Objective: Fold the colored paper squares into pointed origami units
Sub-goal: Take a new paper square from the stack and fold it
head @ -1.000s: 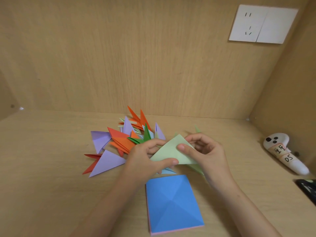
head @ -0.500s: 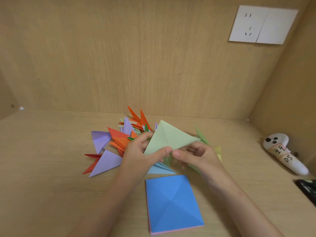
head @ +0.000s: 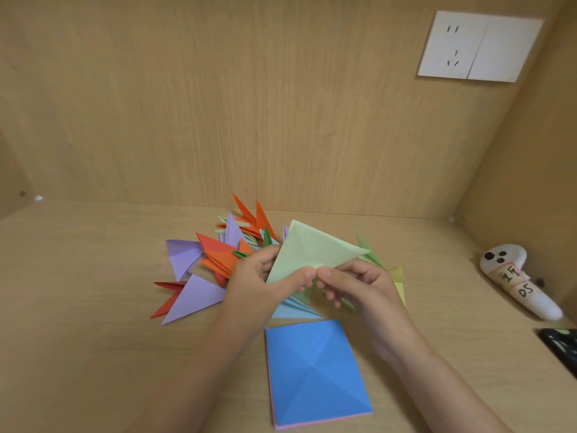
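Two bare hands hold a pale green paper (head: pixel 307 251) above a wooden bench (head: pixel 78 307). The left hand (head: pixel 265 279) and right hand (head: pixel 359 287) each pinch its lower edge, grip clamped, thumbs touching. Behind lie folded pointed units (head: pixel 218 257) (orange, purple, green). A blue-topped stack of squares (head: pixel 315 373) sits nearer the viewer.

The table (head: pixel 78 307) and back wall (head: pixel 218 104) were pale wood-grain board, matt and smooth. The light green sheet (head: pixel 309 251), blue stack (head: pixel 315 373) and folded units (head: pixel 218 257) were thin matt paper, sharply creased. The socket plate (head: pixel 477 46) was smooth white plastic. The white handheld device (head: pixel 512 276) was plastic with a slight sheen and bore handwritten labels (head: pixel 515 281). The black object (head: pixel 562 348) was glossy.
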